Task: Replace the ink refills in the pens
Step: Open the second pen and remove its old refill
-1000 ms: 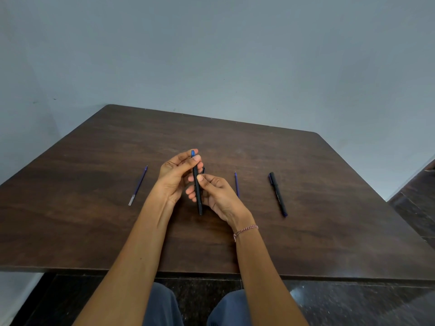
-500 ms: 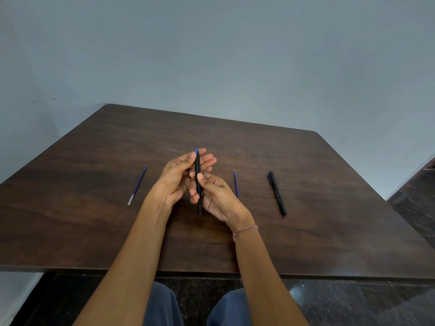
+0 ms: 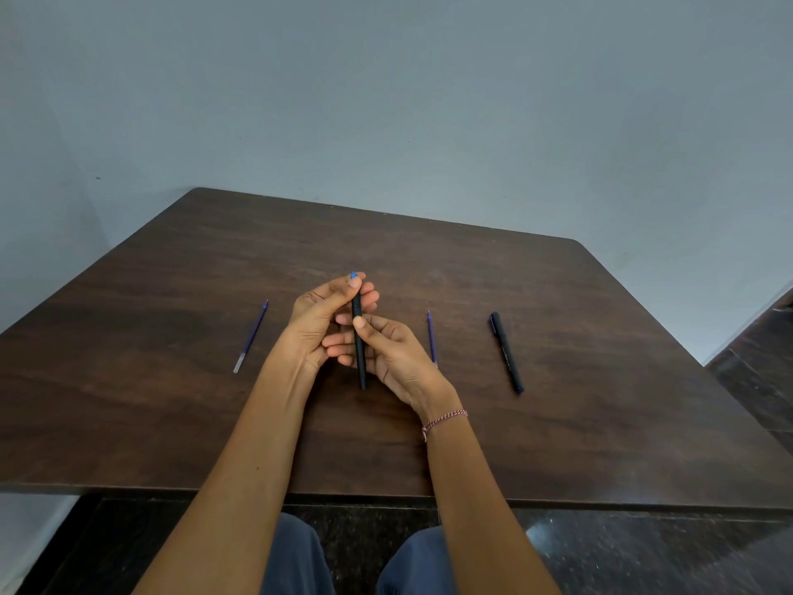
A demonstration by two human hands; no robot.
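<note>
nearest: two knees in grey-blue trousers [image 3: 296, 560] over a dark glossy floor [image 3: 622, 560]. next up is the near edge of the dark brown wooden surface [image 3: 128, 423]. thin red-and-white thread bracelet [image 3: 444, 420] on the right wrist.

hands meet above the middle of the surface. right hand [image 3: 397, 352] is the nearer one. its thumb is pressed onto the middle of the slim black pen with a blue tip [image 3: 361, 362] and its fingers [image 3: 339, 340] are curled behind the barrel, so it's grasping the pen. left hand [image 3: 315, 324] sits just beyond and to the left. its thumb and fingers pinch the upper part of the same pen right below the blue tip, so it's grasping the pen too. pen runs near-to-far, blue tip at the far end, near end poking out below the right palm. cannot tell if that end touches the surface.

lying flat on the surface, none held:
- thin blue ink refill with a clear end [image 3: 252, 337], left of the hands, clear end toward the person
- second thin blue ink refill [image 3: 431, 337], just right of the right hand, near end at the hand's edge
- capped black pen [image 3: 506, 352], further right, well apart from the held one

all three lie roughly near-to-far.

past the far edge: plain pale blue-grey wall [image 3: 429, 100].
</note>
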